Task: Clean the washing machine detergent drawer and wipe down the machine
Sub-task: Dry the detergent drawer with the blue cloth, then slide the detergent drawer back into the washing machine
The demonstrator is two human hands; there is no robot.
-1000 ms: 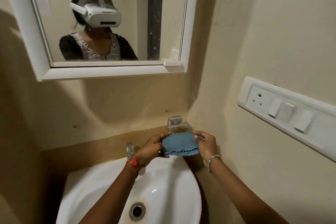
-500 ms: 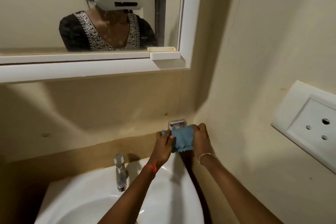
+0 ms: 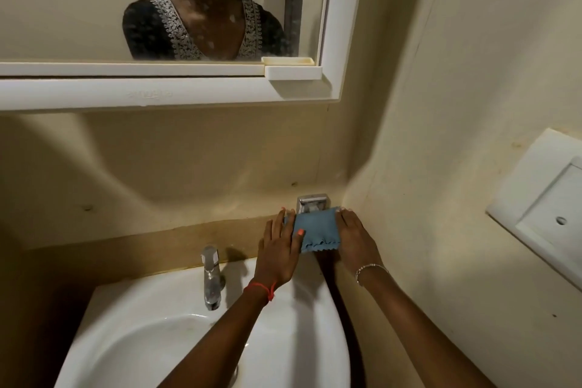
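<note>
A small blue cloth (image 3: 318, 231) with a wavy hem lies draped over a wall-mounted holder in the corner, under a chrome bracket (image 3: 312, 202). My left hand (image 3: 278, 253) rests flat along the cloth's left edge, thumb on the fabric. My right hand (image 3: 354, 238) presses on its right edge against the side wall. The holder under the cloth is hidden. No washing machine or detergent drawer is in view.
A white basin (image 3: 299, 340) sits below my arms with a chrome tap (image 3: 211, 277) at its back. A white-framed mirror (image 3: 170, 94) hangs above, reflecting a person with a headset. A white switch plate (image 3: 541, 214) is on the right wall.
The view has moved closer to the corner and tilted down. Both hands carried the cloth up onto the holder, and the fingers have flattened out on its two edges.
</note>
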